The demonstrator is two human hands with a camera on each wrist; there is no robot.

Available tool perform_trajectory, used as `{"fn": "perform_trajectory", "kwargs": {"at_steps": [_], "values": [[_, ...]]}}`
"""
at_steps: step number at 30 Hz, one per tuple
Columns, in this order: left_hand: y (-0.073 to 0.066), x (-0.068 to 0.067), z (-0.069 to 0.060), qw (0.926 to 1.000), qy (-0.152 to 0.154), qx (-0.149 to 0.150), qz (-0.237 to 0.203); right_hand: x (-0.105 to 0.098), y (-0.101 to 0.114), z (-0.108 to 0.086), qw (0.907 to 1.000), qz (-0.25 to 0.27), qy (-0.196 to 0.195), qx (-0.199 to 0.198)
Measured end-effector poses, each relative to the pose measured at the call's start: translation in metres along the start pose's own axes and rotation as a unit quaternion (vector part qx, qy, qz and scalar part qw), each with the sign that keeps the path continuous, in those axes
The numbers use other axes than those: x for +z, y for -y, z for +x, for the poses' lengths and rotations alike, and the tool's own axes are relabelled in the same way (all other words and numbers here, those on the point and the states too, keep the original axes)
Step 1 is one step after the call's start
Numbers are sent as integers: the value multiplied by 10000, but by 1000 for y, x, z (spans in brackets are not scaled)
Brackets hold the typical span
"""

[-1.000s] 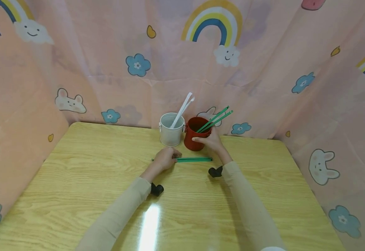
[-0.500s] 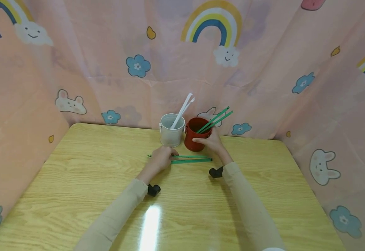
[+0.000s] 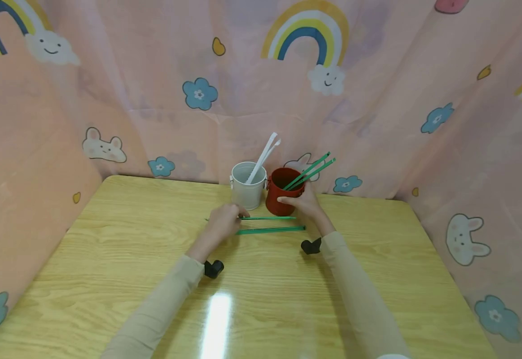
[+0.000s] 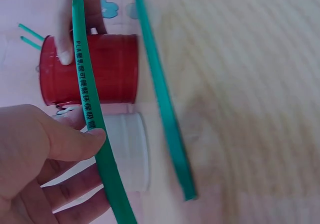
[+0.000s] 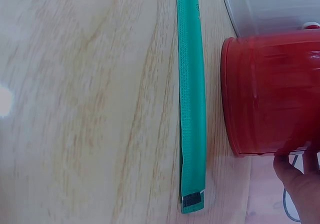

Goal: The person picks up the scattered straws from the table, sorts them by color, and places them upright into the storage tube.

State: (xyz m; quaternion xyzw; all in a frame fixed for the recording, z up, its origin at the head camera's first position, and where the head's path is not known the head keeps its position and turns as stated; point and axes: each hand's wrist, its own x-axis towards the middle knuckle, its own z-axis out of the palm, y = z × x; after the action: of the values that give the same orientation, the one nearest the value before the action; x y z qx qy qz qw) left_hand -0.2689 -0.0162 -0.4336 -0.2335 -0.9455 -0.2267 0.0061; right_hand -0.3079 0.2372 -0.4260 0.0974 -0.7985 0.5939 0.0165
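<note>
My left hand (image 3: 222, 221) pinches a green wrapped straw (image 4: 91, 98) between thumb and fingers. In the left wrist view this straw, with dark print on its wrapper, is raised off the table. A second green wrapped straw (image 3: 271, 230) lies on the table, nearer to me. My right hand (image 3: 305, 203) grips the side of a small red bucket (image 3: 278, 204), thumb at the front. Two green wrapped straws (image 3: 310, 172) lean to the right inside that bucket. Beside it on the left stands a white bucket (image 3: 245, 197) with white wrapped straws (image 3: 261, 157) in it.
Both buckets stand near the far edge of the wooden table (image 3: 261, 299). Behind them hangs a pink patterned curtain (image 3: 153, 89), which also runs along both sides. A black wrist device (image 3: 214, 269) sits by the left cuff, and another black device (image 3: 311, 246) by the right.
My left hand has drawn back to the left with one green straw, parting it from the other on the table. The right hand stays on the red bucket.
</note>
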Motion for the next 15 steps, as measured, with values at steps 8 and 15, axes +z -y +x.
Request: {"fn": "perform_trajectory", "kwargs": {"at_steps": [8, 15], "values": [[-11, -16, 4, 9992, -344, -18, 194, -1, 0, 3, 9998, 12, -30, -185], [-15, -21, 1, 9997, -198, 142, 92, 1, 2, -2, 9999, -82, 9, 94]]}}
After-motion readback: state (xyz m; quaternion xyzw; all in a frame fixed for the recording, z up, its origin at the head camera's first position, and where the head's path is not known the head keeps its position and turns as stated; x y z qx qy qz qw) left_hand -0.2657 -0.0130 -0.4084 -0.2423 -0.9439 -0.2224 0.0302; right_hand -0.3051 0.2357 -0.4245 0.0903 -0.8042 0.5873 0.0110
